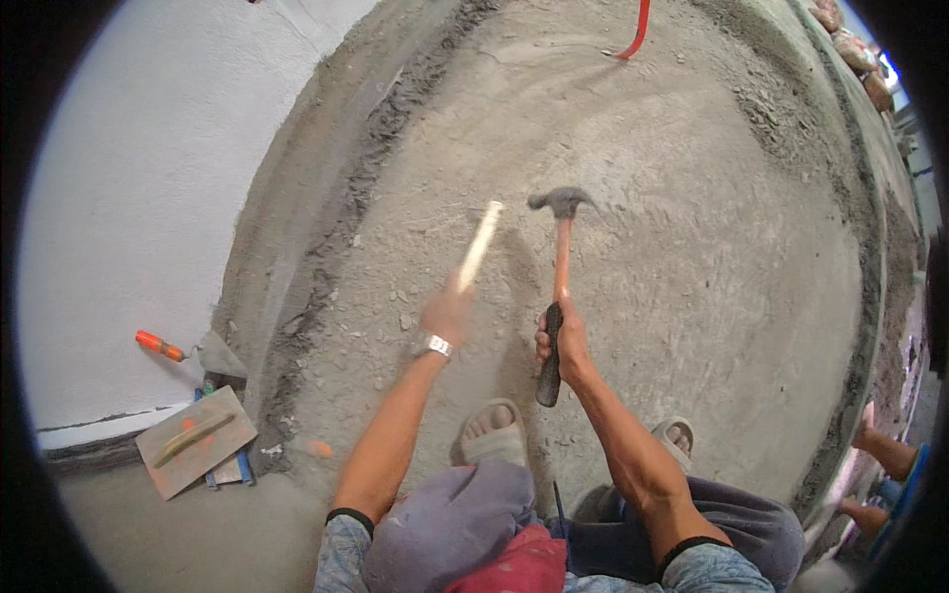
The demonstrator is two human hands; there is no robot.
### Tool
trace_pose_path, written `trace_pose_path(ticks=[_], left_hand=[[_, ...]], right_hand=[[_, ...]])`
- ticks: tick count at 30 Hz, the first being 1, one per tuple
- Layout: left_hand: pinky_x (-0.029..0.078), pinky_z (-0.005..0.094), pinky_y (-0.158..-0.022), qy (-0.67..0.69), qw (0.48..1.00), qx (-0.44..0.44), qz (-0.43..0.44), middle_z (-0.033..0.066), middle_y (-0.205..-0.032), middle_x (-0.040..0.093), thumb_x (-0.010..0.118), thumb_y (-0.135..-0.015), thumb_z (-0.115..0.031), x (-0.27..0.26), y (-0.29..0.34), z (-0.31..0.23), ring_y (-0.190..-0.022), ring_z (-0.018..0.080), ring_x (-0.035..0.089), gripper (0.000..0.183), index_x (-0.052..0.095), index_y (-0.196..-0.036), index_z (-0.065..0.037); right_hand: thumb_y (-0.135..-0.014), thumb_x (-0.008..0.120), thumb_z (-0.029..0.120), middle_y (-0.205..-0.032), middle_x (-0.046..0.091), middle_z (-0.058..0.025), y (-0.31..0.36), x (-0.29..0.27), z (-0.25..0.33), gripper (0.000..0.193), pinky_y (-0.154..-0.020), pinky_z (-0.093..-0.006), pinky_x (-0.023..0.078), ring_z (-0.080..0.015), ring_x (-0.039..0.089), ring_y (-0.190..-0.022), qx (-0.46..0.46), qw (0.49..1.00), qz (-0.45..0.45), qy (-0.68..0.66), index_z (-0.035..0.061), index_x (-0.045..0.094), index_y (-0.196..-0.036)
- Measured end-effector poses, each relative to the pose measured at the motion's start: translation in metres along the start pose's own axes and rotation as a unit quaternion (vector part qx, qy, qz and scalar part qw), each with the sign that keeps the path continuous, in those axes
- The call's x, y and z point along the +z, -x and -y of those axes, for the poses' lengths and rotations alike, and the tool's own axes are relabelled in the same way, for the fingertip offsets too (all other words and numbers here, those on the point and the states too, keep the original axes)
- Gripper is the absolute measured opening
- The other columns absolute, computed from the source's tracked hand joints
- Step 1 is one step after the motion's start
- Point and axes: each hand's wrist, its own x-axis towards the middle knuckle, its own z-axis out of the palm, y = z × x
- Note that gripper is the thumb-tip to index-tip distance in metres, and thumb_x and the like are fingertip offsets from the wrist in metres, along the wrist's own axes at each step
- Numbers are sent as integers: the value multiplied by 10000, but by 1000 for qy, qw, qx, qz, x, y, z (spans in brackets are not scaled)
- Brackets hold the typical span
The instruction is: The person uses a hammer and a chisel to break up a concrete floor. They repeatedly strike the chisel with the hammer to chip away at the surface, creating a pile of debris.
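Note:
A claw hammer [563, 242] with a dark head, an orange-red shaft and a black grip stands nearly upright in the picture. Its grip is wrapped by my right hand [573, 344]. To the left, my left hand [447, 314], smeared by motion and wearing a pale watch, is closed on a narrow pale stick [481, 242]. This stick slants up and right, its upper end beside the hammer head but apart from it. Blur hides what the stick is made of. Both tools are over the rough grey ground [652, 287].
A flat float [178, 469] with a wooden handle lies at lower left, near an orange-handled trowel [163, 346] by the white wall [148, 178]. A red bar [638, 30] stands at the top. Another person's limbs [885, 455] show at the right edge. Rubble lines the ground's sides.

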Motion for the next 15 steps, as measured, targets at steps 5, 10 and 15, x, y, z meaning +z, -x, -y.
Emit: trace_pose_path(ticks=[5, 10, 15], left_hand=[[463, 558, -666, 86, 996, 11, -8, 279, -868, 649, 453, -967, -400, 15, 8, -28, -808, 473, 624, 492, 423, -1369, -118], [464, 548, -677, 125, 991, 31, -20, 263, -906, 652, 431, -974, -393, 7, 8, -32, -823, 475, 620, 477, 426, -1346, -95], [458, 545, -750, 123, 991, -5, -48, 271, -1016, 629, 432, -975, -370, 3, 10, -27, -899, 476, 606, 442, 443, -1315, -88]], right_hand=[[-908, 367, 702, -495, 428, -16, 13, 7, 28, 662, -386, -290, 369, -137, 409, -387, -242, 970, 18, -7, 81, 469, -702], [-964, 343, 632, -514, 474, -20, 8, 14, 20, 650, -387, -278, 383, -122, 457, -411, -344, 939, 27, 15, 62, 500, -694], [-938, 371, 650, -529, 453, -17, -7, 12, 7, 633, -388, -294, 365, -135, 441, -406, -6, 989, 9, 148, 69, 497, -720]])
